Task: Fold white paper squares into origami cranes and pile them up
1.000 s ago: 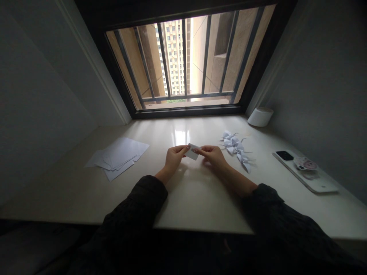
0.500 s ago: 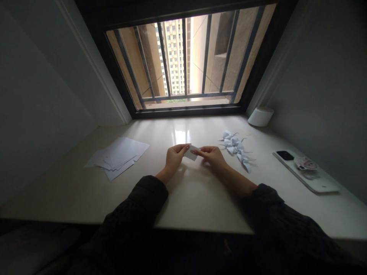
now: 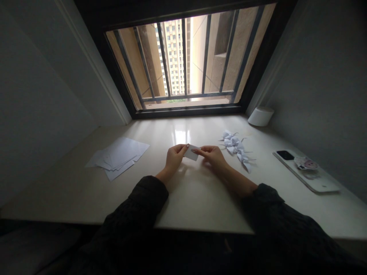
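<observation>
Between my two hands, a small folded piece of white paper (image 3: 192,153) is held just above the sill, near its middle. My left hand (image 3: 175,156) pinches its left edge, thumb on top. From the other side my right hand (image 3: 212,155) grips its right edge between thumb and fingers. The fingers behind the paper are partly hidden. Right of my right hand lie several folded white paper cranes (image 3: 235,145) in a slanting row. Off to the left, loose sheets of white paper (image 3: 122,154) are spread in an overlapping pile.
A phone (image 3: 306,172) with a cartoon grip lies face down at the right. Behind it, a white cylindrical object (image 3: 260,116) stands against the wall. The pale sill (image 3: 195,206) ends at a front edge near me; a barred window (image 3: 186,111) closes the back.
Very little differs. Both hands keep hold of the folded paper in the same place, with only a slight shift of the fingers on it.
</observation>
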